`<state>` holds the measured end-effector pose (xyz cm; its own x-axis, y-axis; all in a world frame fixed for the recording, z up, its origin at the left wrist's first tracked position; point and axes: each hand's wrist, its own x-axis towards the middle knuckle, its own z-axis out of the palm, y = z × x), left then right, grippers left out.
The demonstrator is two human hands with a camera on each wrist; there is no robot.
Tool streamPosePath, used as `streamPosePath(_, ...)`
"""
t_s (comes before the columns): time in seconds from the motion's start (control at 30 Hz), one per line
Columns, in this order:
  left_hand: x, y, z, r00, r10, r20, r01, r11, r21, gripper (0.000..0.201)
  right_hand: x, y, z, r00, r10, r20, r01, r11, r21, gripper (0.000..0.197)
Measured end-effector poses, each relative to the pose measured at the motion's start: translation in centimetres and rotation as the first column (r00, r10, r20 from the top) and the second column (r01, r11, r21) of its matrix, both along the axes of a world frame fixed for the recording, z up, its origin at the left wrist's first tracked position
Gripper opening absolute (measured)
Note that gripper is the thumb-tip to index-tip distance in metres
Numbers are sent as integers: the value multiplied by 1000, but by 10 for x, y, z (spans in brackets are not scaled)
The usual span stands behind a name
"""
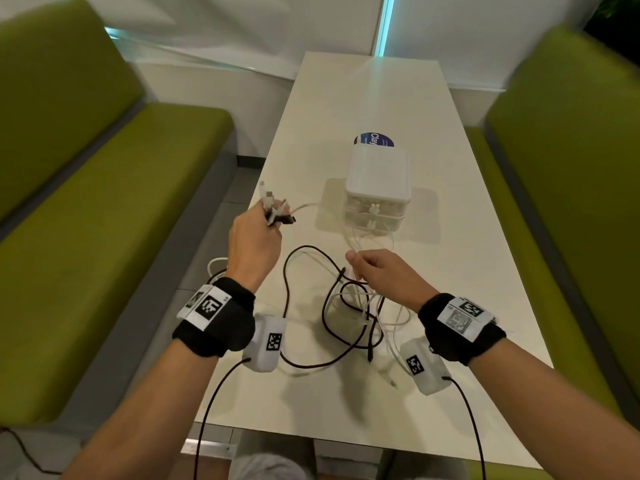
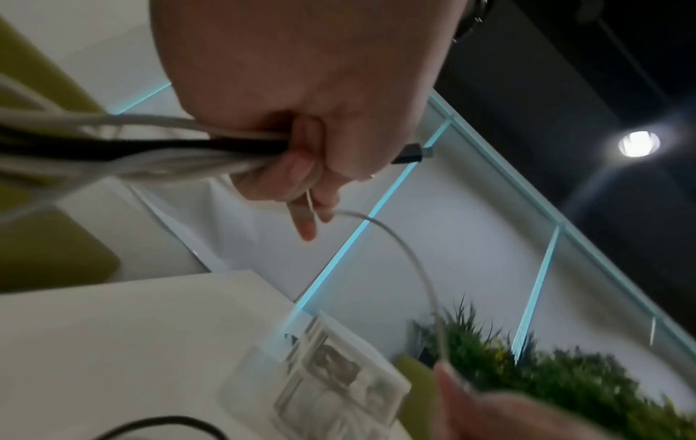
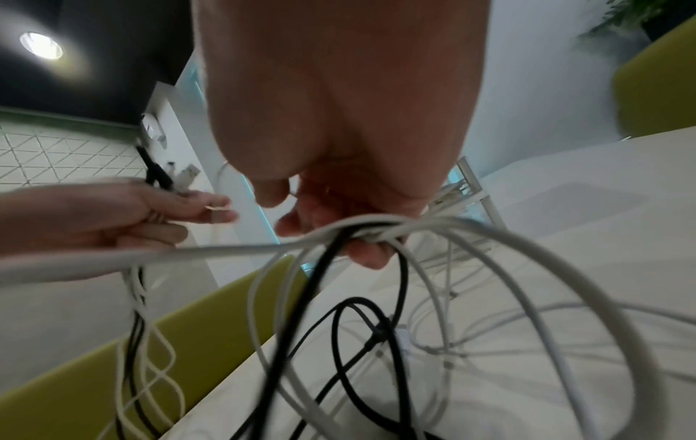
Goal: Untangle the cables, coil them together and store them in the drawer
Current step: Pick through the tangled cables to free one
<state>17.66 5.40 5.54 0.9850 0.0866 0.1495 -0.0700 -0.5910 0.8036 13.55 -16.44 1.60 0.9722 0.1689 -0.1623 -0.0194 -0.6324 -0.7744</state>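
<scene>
Several white and black cables [image 1: 349,306] lie in tangled loops on the white table [image 1: 450,237]. My left hand [image 1: 254,237] is raised above the table's left edge and grips a bunch of cable ends [image 1: 273,206], plugs sticking out past the fingers; the left wrist view shows the bundle [image 2: 150,148] passing through the fist. My right hand [image 1: 377,268] holds a gathered bunch of white and black cable loops [image 3: 376,229] just above the tangle. A small white drawer unit [image 1: 379,185] stands beyond the hands, its two drawers closed.
Green bench seats flank the table, one on the left [image 1: 104,220] and one on the right [image 1: 571,202]. A blue round sticker [image 1: 374,140] lies behind the drawer unit. Black leads [image 1: 214,403] run from the wrist cameras toward me.
</scene>
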Motion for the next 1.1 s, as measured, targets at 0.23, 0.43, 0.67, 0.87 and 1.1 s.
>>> streamPosePath(0.23, -32, -29, -17, 905, -381, 189, 399, 915, -64, 61, 2, 10, 0, 996, 89, 7, -87, 983, -162, 56)
streamPosePath(0.43, -30, -40, -40, 880, -476, -17, 439, 797, 416, 34, -2, 14, -2, 989, 150, 15, -144, 968, -206, 32)
streamPosePath(0.67, -35, -32, -17, 928, -351, 125, 345, 936, 62, 54, -6, 12, -1, 996, 65, 65, -56, 991, -125, 33)
streamPosePath(0.87, -14, -7, 7, 971, -55, 232, 103, 975, -198, 47, -8, -6, -14, 996, 58, -67, -61, 997, -39, 35)
streamPosePath(1.1, -16, -6, -19, 976, -215, -37, 213, 976, -47, 35, -8, 1, 2, 995, -58, -79, 67, 991, 119, 42)
